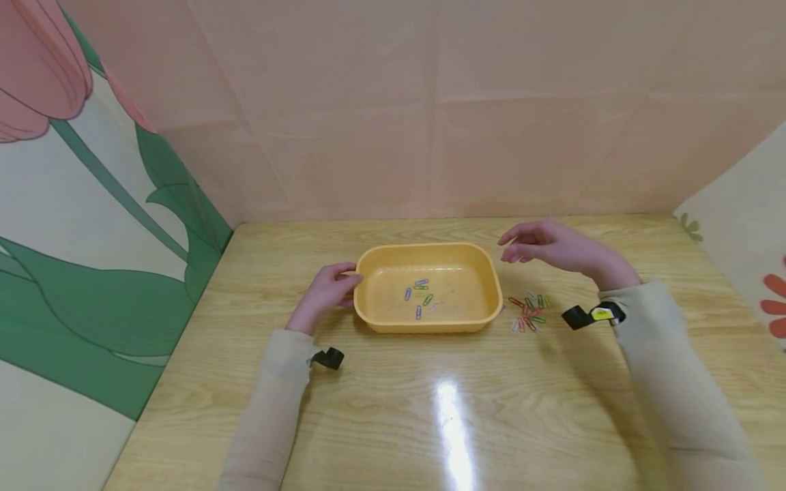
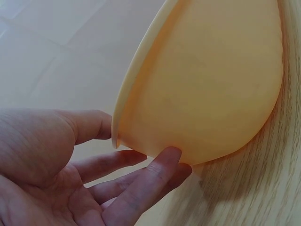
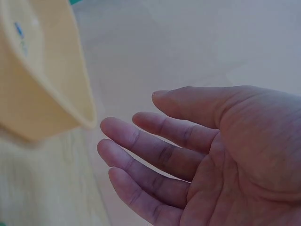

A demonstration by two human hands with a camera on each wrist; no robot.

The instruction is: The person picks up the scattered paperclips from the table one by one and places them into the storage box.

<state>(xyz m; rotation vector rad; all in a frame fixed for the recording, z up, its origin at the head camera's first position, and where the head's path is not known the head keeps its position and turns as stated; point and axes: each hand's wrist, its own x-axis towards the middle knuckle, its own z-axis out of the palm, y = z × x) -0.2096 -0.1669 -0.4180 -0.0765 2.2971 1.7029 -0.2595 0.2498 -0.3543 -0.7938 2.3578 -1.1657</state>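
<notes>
A yellow plastic basin (image 1: 430, 327) sits on the table with several coloured paper clips (image 1: 419, 312) scattered on its floor. My left hand (image 1: 327, 286) grips the basin's left end; in the left wrist view the thumb (image 2: 94, 126) lies at the rim while fingers (image 2: 162, 165) bear on the outer wall. My right hand (image 1: 543, 245) hovers off the basin's right end, fingers loosely bent and holding nothing. Its palm and parted fingers (image 3: 150, 150) show in the right wrist view, apart from the basin (image 3: 56, 108). Below that hand, a loose pile of paper clips (image 1: 529, 312) lies on the tabletop.
The wooden table (image 1: 368, 409) ends at the back against a wall with a pinkish covering (image 1: 442, 136). A panel with painted flowers and leaves (image 1: 92, 293) borders the left side, and another patterned panel (image 1: 749, 239) borders the right.
</notes>
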